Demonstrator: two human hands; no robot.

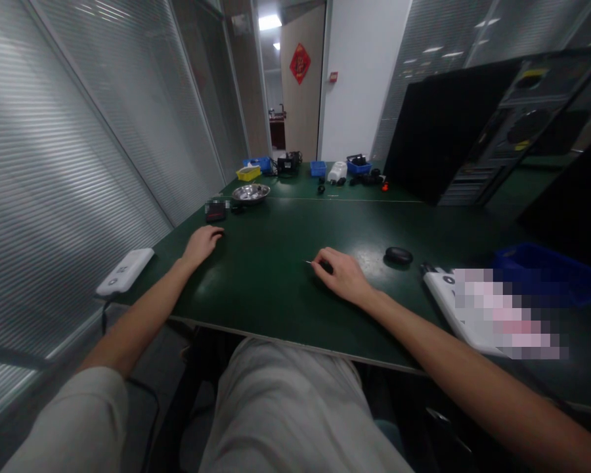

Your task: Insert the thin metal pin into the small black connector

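My right hand [341, 272] is over the green table, its thumb and index finger closed in a pinch. A small, thin, pale piece [308, 262] sticks out to the left from the fingertips; it is too small to name. My left hand [201, 244] rests on the left part of the table with its fingers loosely apart and nothing visible in them. Just beyond it lie a dark flat box [215, 211] and a small black object [238, 209]. Farther off is a round metal dish [251, 193] with small things inside.
A black computer mouse [398, 256] lies right of my right hand, near a white device [456, 315] and a blue tray [551, 269]. A computer case [492, 131] stands at the right. Blue bins [318, 169] and a yellow bin [249, 173] line the far end. A white power bank-like box [125, 270] sits left.
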